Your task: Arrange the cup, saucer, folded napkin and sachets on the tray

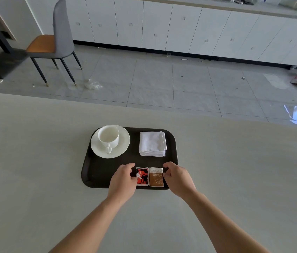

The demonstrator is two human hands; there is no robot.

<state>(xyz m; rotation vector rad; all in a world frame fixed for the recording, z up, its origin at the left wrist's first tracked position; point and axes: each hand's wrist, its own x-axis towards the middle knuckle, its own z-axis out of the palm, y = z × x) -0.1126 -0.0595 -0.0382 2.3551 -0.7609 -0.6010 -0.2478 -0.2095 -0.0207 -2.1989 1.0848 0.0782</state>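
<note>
Dark brown tray (93, 172) on the pale bench (34, 179). White cup (108, 136) on its saucer (122, 147) at the tray's far left, and a folded napkin (152, 144) at its far right. Red-and-black sachet (142, 176) and brown sachet (156, 177) touch along the tray's near edge; their lettering is too small to read. Left hand (123, 181), fingers curled, pinches the red-and-black sachet's outer edge. Right hand (177, 178) likewise pinches the brown sachet.

Your one view comes from your head, facing forward and down, close above your left hand (124, 179) and right hand (177, 178), the tray (96, 172) under and just beyond them, the floor (153, 84) farther off.
</note>
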